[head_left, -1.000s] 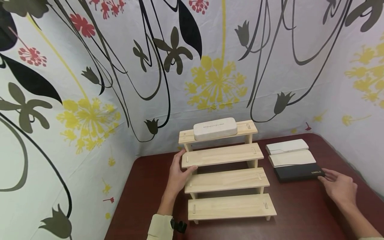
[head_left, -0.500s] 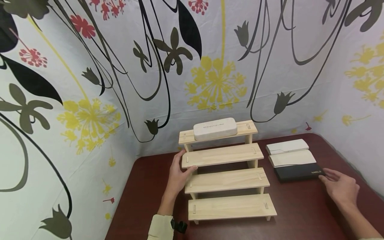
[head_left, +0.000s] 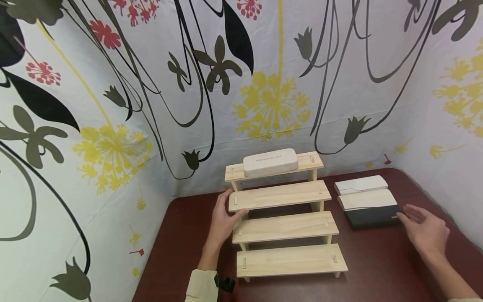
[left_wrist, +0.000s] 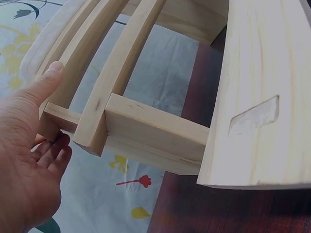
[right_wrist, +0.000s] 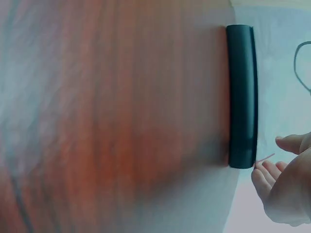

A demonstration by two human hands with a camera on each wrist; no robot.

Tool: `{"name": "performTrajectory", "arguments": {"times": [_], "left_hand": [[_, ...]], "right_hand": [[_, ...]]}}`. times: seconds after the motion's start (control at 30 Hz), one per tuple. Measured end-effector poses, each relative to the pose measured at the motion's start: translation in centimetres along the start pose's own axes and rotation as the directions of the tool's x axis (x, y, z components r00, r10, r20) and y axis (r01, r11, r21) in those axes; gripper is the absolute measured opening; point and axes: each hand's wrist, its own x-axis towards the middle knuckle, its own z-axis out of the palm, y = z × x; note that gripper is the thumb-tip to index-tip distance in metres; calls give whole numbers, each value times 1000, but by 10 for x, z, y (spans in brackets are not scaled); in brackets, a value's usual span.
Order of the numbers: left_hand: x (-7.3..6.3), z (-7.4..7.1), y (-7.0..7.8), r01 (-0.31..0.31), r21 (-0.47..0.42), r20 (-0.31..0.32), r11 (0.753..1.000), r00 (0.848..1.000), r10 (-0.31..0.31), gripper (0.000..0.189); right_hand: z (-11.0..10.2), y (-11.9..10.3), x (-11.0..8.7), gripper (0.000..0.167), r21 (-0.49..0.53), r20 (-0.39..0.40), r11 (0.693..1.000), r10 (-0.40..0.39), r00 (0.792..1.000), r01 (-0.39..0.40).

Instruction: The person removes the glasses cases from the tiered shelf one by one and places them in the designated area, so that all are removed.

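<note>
A four-tier wooden shelf rack [head_left: 286, 228] stands on the table. My left hand [head_left: 222, 218] grips its left side at the second board from the top; in the left wrist view the thumb lies along a board and the fingers curl under it. On the top board rests a white glasses case [head_left: 271, 162]. At the right, a black glasses case [head_left: 371, 216] lies beside a cream case [head_left: 367, 199] and a white case [head_left: 361, 184]. My right hand [head_left: 426, 228] is at the black case's right end, its thumb raised apart from the case in the right wrist view [right_wrist: 286, 189].
The dark red table [head_left: 373, 268] has rounded back corners. White cloth [head_left: 264, 113] with a flower print hangs behind and on both sides, close to the table edges. The lower boards of the rack carry nothing.
The right hand's thumb and fingertips have shifted slightly left and up at the black glasses case's end. The left hand, the rack and the cases stay put.
</note>
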Motion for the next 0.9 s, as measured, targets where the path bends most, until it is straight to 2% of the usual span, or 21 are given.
{"name": "performTrajectory", "arguments": {"times": [0.4, 0.57, 0.9], "left_hand": [[0, -1, 5, 31, -108, 23, 994, 999, -29, 87], [1, -4, 6, 25, -117, 25, 993, 999, -22, 84], [10, -10, 13, 2, -105, 16, 994, 1000, 0, 86]], "right_hand": [[1, -43, -4, 60, 91, 3, 995, -31, 1000, 30], [3, -67, -7, 61, 139, 5, 986, -97, 995, 96], [9, -120, -12, 66, 239, 74, 952, -213, 974, 190]]}}
